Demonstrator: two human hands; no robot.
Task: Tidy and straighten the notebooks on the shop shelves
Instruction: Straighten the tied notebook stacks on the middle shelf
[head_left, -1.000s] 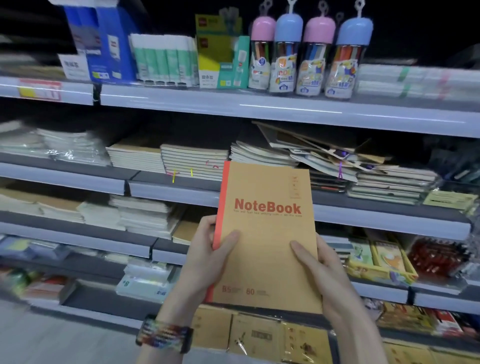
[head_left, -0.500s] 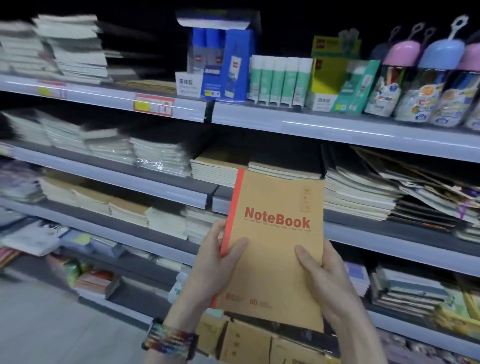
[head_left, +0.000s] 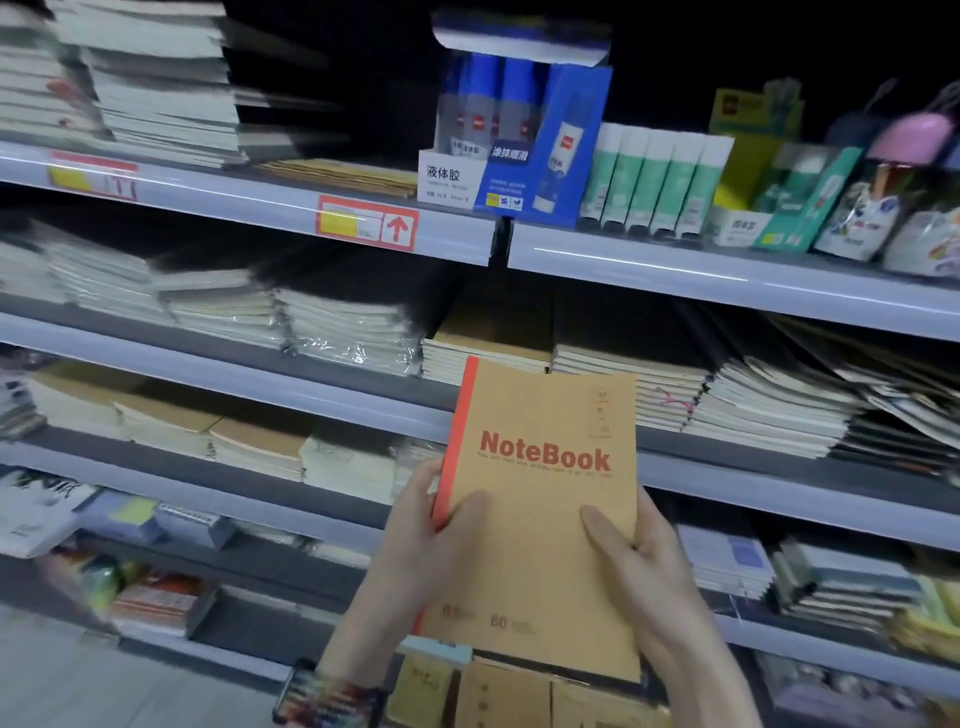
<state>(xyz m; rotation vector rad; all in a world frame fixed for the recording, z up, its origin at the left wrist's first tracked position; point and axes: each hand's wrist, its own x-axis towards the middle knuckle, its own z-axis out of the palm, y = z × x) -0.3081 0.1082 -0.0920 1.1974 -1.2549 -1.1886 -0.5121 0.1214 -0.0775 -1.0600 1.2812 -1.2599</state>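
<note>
Kraft-brown softcover notebook (head_left: 540, 509) with an orange-red strip down its left spine edge is being held upright in the near middle of the scene. Its front cover is facing the camera, and it is hanging in front of the shop shelves, touching none of them. "NoteBook" is showing in bold red letters across the cover, with a line of small red print beneath. A faint vertical panel is sitting near the upper right corner, and small red marks, seemingly "B5" and "60", are sitting near the bottom. The cover is looking flat and uncreased.

The left hand (head_left: 415, 551) is grasping the lower left edge, thumb lying across the front and fingers curling behind the spine. The right hand (head_left: 644, 566) is grasping the lower right edge, thumb on the front and fingers going out of sight behind. A multicoloured beaded wristband (head_left: 332, 696) is sitting on the left wrist.

Beyond the notebook's top edge, a stack of brown-covered notebooks (head_left: 483, 353) is lying flat on a grey metal shelf (head_left: 260, 379). White-edged stacks (head_left: 769, 405) are lying to its right, the farthest right ones splaying untidily. Plastic-wrapped stacks (head_left: 343, 327) are filling the same shelf to the left. On the shelf above, an open blue cardboard box of liquid glue bottles (head_left: 519, 150) is standing beside a row of green-and-white glue sticks (head_left: 654, 182).
</note>
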